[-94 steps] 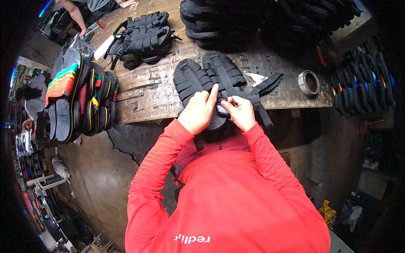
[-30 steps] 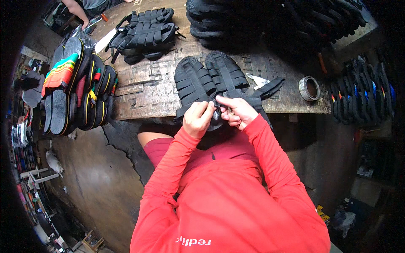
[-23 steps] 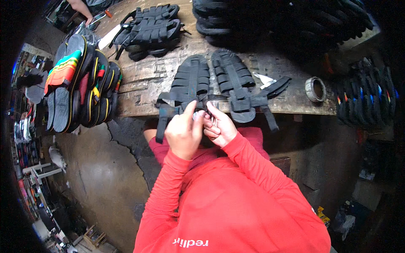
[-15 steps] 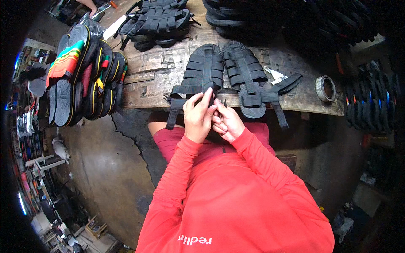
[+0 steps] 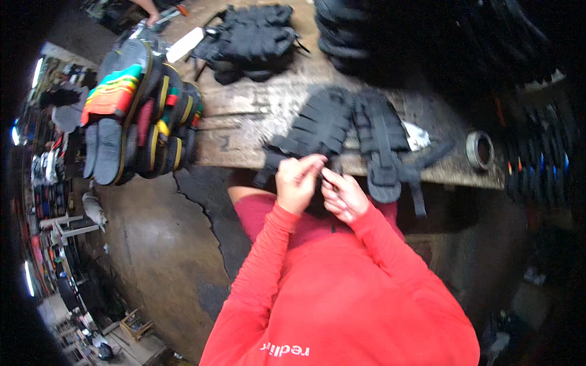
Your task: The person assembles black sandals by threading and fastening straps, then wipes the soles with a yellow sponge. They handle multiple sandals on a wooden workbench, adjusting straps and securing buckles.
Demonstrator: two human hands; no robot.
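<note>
Two black strappy sandals lie side by side on the wooden workbench, soles toward me: the left sandal [image 5: 317, 125] and the right sandal [image 5: 381, 134], both smeared by motion. At the bench's near edge, just below the left sandal, my left hand [image 5: 296, 186] is closed, thumb and forefinger pinched together; what is between them is too blurred to name. Close beside it, my right hand [image 5: 347, 200] has its fingers curled around a thin black piece [image 5: 328, 175], perhaps a strap end or small tool. Loose straps hang over the edge on both sides.
Slippers with striped colourful bands [image 5: 113, 94] stand stacked at the left. More black sandals [image 5: 253, 39] are piled at the back. A tape roll [image 5: 480, 150] sits at the bench's right end, and a white scrap [image 5: 416, 136] lies by the right sandal. Someone's arm [image 5: 148, 9] shows far left.
The view has shifted, so the bench and sandals appear lower and farther right. My hands have drawn slightly apart, and a thin black piece now shows between them.
</note>
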